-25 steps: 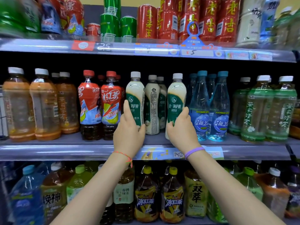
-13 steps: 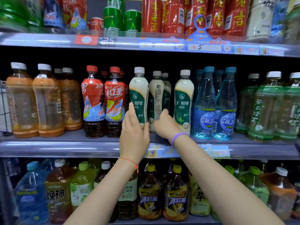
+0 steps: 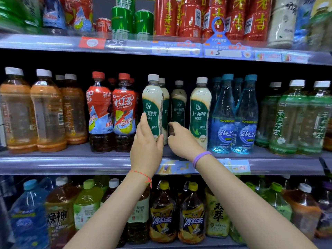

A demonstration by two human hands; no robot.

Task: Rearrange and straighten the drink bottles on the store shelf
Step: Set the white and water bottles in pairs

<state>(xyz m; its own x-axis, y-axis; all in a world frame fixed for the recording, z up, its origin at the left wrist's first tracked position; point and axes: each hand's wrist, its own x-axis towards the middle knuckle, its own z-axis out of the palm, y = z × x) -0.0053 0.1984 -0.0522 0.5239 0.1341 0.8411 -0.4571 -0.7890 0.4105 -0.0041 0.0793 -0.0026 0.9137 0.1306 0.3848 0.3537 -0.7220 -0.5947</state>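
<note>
We see the front milk tea bottle [image 3: 152, 106] upright on the middle shelf [image 3: 71, 161], just right of the ice tea bottles [image 3: 124, 112], with our left hand [image 3: 146, 146] wrapped around its lower half. Our right hand [image 3: 182, 141] reaches between bottles toward a rear milk tea bottle [image 3: 178, 105]; whether it grips anything, we cannot tell.

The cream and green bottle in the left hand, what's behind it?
Another cream-and-green bottle stands right behind the held bottle; only its cap and right edge show. Anything further back is covered.
</note>
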